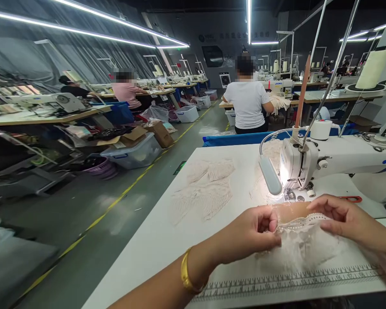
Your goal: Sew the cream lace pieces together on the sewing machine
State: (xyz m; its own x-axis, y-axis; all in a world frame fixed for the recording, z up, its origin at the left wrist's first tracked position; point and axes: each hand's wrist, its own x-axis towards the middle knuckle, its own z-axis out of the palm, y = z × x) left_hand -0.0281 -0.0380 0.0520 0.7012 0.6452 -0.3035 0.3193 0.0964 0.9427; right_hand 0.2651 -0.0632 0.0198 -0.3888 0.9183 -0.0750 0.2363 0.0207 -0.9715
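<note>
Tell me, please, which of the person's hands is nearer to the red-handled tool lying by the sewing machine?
Right. The right hand sits just below the red-handled tool; the left hand is farther off, pinching the lace piece.

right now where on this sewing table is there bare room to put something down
Bare white tabletop lies left of the left hand, below the loose lace pieces. It is crowded by the sewing machine, where both hands grip the lace piece.

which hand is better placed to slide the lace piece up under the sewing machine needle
Probably the right hand: it pinches the lace piece at its upper edge, just below the sewing machine head. The left hand grips the lace's left edge, farther from the needle.
</note>
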